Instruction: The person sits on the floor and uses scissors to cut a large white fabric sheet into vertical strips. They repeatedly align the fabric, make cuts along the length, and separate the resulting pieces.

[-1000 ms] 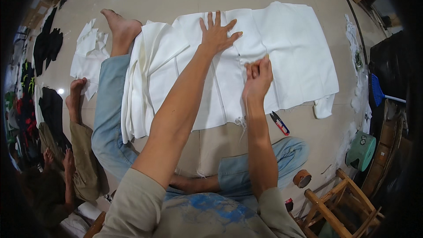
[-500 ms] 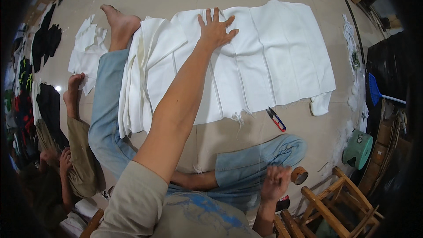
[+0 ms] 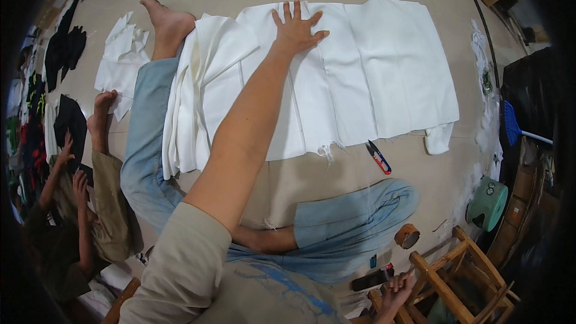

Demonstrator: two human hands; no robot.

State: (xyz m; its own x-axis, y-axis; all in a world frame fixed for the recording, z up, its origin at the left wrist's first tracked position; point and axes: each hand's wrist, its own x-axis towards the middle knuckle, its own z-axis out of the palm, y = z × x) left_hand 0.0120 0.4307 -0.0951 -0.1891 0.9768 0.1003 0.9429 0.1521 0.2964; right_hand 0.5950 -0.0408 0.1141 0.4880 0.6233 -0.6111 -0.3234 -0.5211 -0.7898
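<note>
My left hand (image 3: 297, 30) lies spread open on a long piece of white fabric (image 3: 405, 72) with lengthwise seams and frayed threads along its near edge. The fabric's folded layers lie beside my outstretched left leg. My right hand (image 3: 397, 285) is low at the right, by a wooden stool (image 3: 444, 288) and a dark oblong object (image 3: 369, 279), its fingers curled; what they hold is too small to make out, though faint thread trails nearby. Red-and-dark thread snips (image 3: 379, 157) lie on the floor just below the fabric.
A co-worker (image 3: 72, 240) sits at left, both hands raised, near white scraps (image 3: 120, 54) and piled garments (image 3: 30, 120). At right are a brown roll (image 3: 407, 237), a green plastic object (image 3: 487, 204), a blue dustpan (image 3: 511, 123), cardboard and white cloth strips along a cable.
My right hand has pulled back from the fabric down to the lower right by the stool. My left hand stays spread on the fabric. The co-worker's hands have risen.
</note>
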